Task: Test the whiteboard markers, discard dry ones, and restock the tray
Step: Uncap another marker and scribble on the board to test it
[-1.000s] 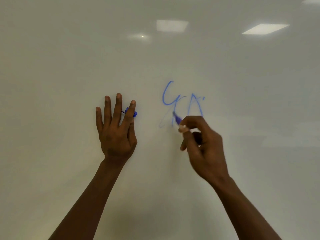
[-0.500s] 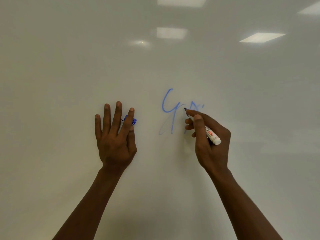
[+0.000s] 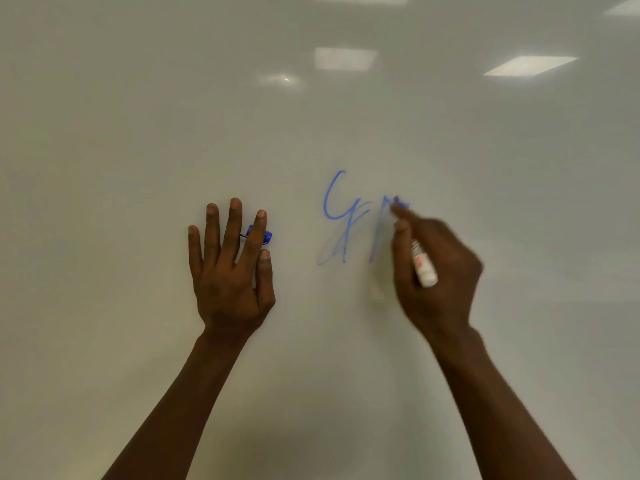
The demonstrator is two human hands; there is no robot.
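Observation:
My right hand [image 3: 434,271] grips a white whiteboard marker [image 3: 423,265] with a blue tip, and the tip is on the whiteboard [image 3: 346,126] at the top of the second blue scribble [image 3: 375,237]. The hand is blurred by motion. A first blue scribble [image 3: 334,209] stands just to the left, with fainter strokes below it. My left hand [image 3: 228,268] lies flat against the board with straight fingers. The marker's blue cap [image 3: 267,235] sticks out from under its index finger.
The glossy whiteboard fills the whole view and reflects ceiling lights [image 3: 530,65] at the upper right. No tray, other markers or bin are in sight.
My right hand has turned the marker so its white end shows and moved from the first scribble rightward and up to the second. The left hand has stayed put with the cap.

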